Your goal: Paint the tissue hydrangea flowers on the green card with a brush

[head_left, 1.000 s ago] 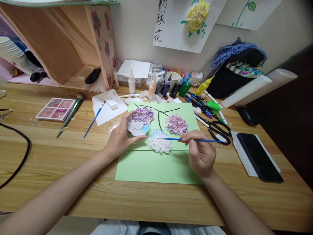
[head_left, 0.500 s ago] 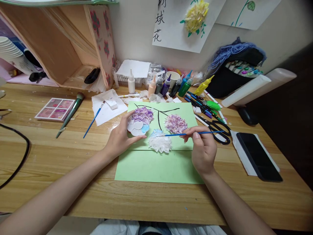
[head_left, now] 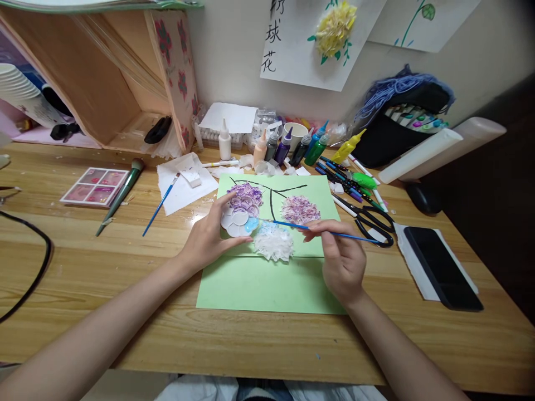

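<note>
My left hand (head_left: 205,238) grips a small round paint palette (head_left: 236,216) by its edge, between thumb and fingers. Light blue paint lies in one well of it, and purple shows in others. In my right hand (head_left: 345,257) is a thin blue paintbrush (head_left: 288,224), its tip at the palette's right side near the blue well. Below the brush sits a ruffled white paper flower (head_left: 273,245) with pale blue along its top. A purple-and-white flower (head_left: 301,210) and a darker purple one (head_left: 249,192), partly hidden by the palette, lie on green paper (head_left: 267,284) with black branch lines.
Paint bottles (head_left: 284,146) stand in a row at the back. Scissors (head_left: 374,223) and a phone (head_left: 443,267) lie on the right, near several pens (head_left: 343,179). Another brush (head_left: 161,203), a green-handled brush (head_left: 121,195) and a pink palette box (head_left: 95,186) are on the left.
The brush tip has moved left and up from the white flower to the palette, my right hand shifting slightly left. The palette has moved a little right and tilted.
</note>
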A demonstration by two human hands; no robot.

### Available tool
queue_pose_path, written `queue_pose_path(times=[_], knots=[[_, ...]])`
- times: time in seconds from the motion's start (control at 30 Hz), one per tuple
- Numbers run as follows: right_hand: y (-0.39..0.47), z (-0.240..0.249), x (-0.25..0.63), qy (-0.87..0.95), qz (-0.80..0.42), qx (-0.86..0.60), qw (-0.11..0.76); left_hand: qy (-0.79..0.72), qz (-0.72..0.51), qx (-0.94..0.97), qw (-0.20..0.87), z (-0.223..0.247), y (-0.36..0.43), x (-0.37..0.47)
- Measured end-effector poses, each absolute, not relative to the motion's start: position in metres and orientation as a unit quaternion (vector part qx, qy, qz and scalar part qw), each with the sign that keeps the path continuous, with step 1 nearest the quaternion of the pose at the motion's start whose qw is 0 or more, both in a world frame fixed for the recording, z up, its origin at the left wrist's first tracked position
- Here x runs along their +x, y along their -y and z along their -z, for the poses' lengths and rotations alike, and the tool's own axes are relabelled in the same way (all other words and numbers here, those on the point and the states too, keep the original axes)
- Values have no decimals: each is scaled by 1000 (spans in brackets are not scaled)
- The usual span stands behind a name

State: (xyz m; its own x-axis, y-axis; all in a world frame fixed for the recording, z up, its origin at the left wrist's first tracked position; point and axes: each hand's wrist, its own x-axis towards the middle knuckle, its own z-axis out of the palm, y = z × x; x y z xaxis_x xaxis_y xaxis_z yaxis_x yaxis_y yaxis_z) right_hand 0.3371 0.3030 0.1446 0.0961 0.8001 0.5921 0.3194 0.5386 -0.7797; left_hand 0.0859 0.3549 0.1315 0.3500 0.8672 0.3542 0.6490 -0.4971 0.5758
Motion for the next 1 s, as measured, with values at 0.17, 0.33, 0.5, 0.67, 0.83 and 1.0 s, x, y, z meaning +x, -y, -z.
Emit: queue_pose_path(times=[0.17,0.33,0.5,0.67,0.83,1.0], knots=[[-301,-143,335,706,-183,-417,542,-462,-317,810,175,-131,-355,85],[-301,-146,335,715,-168,-415,537,-455,-322,813,169,-131,-356,85],[-300,-146,337,698,-162,-410,564,-458,-316,812,174,-131,-356,85],[-302,-146,340,642,-147,-422,623,-464,-317,809,172,-132,-356,85],[-304,-147,341,660,-133,-414,613,-467,-314,808,175,-133,-356,86],[-303,-145,340,685,-125,-416,585,-476,-304,804,184,-133,-355,86]])
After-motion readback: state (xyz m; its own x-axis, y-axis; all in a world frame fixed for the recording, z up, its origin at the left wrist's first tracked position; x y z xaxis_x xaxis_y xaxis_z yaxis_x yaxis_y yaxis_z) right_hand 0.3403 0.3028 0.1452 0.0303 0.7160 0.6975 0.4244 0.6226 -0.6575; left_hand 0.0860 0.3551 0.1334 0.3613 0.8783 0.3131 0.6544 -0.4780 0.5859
